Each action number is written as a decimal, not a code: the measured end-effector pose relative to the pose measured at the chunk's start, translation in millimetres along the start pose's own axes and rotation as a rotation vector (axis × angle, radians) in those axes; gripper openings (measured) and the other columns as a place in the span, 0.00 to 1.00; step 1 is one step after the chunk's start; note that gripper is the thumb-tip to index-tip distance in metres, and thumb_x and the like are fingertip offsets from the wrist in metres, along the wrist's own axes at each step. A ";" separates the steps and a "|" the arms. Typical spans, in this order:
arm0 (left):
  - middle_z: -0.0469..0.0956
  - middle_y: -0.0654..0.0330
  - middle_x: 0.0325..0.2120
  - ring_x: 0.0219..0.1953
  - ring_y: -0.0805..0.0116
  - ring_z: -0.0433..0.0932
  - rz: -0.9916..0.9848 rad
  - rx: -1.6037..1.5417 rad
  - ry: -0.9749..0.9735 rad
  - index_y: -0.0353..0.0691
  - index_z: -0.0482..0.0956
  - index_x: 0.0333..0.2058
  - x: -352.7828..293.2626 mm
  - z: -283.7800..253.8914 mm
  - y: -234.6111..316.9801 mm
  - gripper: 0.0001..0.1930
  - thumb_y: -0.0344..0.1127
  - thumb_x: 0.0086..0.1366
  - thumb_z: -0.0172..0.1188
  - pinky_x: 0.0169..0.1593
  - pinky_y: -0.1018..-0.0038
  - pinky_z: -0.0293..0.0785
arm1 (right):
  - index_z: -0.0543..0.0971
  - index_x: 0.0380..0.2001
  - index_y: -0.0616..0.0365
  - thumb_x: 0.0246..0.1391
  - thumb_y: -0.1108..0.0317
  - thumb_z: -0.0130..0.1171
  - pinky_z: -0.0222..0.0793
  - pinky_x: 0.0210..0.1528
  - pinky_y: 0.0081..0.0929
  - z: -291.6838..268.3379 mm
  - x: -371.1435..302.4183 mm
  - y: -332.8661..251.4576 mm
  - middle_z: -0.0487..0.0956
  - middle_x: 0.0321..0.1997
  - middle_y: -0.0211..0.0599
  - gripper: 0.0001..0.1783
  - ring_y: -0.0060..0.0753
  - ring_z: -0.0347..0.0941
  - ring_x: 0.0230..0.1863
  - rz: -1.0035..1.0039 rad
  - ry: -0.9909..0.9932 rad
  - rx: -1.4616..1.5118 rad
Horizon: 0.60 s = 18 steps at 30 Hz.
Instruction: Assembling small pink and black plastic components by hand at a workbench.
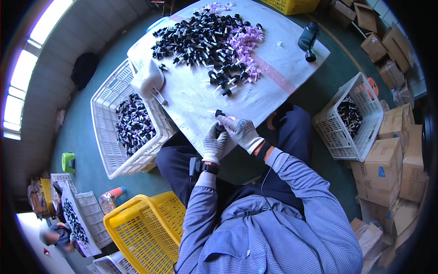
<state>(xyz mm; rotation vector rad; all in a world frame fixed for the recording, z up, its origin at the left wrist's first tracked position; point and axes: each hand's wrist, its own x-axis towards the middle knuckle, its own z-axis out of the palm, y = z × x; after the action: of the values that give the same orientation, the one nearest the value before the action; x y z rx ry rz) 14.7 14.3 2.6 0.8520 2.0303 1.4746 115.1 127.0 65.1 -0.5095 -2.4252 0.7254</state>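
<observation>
Fingers on the right hand (241,131) pinch a black cap with a pale stem (219,113) over the near side of the bench (187,107); the left hand (213,144) curls round a dark piece (221,129) mostly hidden from me. I suspect the gloves (211,153) could dull touch, letting the cap slip over the near edge.

- cardboard boxes (378,165): stacked along right side;
- green stool (68,162): on green floor (84,134), left;
- yellow basket (142,228): lower left;
- yellow crate (290,5): cut by top edge;
- window (14,93): bright, far left;
- black bundle (85,68): upper left; kind unclear
</observation>
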 end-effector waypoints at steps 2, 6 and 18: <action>0.82 0.51 0.39 0.42 0.62 0.82 0.001 -0.013 0.000 0.39 0.75 0.52 -2.1 0.5 4.9 0.21 0.35 0.60 0.63 0.47 0.69 0.75 | 0.77 0.49 0.45 0.52 0.73 0.58 0.75 0.39 0.37 1.6 -1.9 0.2 0.81 0.39 0.39 0.20 0.45 0.79 0.38 0.039 -0.023 -0.006; 0.82 0.51 0.40 0.42 0.62 0.81 0.029 0.019 -0.004 0.38 0.75 0.52 -4.7 -1.7 16.5 0.21 0.34 0.59 0.63 0.48 0.69 0.75 | 0.78 0.51 0.47 0.52 0.75 0.58 0.76 0.39 0.36 4.7 -5.0 2.1 0.81 0.41 0.39 0.22 0.45 0.79 0.38 0.035 -0.033 -0.052; 0.82 0.54 0.39 0.41 0.64 0.81 0.040 -0.080 -0.017 0.38 0.74 0.53 -2.6 0.2 -1.8 0.22 0.34 0.60 0.63 0.47 0.70 0.75 | 0.78 0.48 0.50 0.57 0.65 0.56 0.76 0.39 0.39 -2.1 -4.7 -16.6 0.81 0.40 0.41 0.15 0.45 0.79 0.39 0.069 -0.105 -0.132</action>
<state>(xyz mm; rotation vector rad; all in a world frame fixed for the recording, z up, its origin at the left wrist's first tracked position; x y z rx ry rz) 16.3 12.1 0.9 0.8746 1.9390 1.5538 116.7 112.5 74.7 -0.6247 -2.5771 0.6381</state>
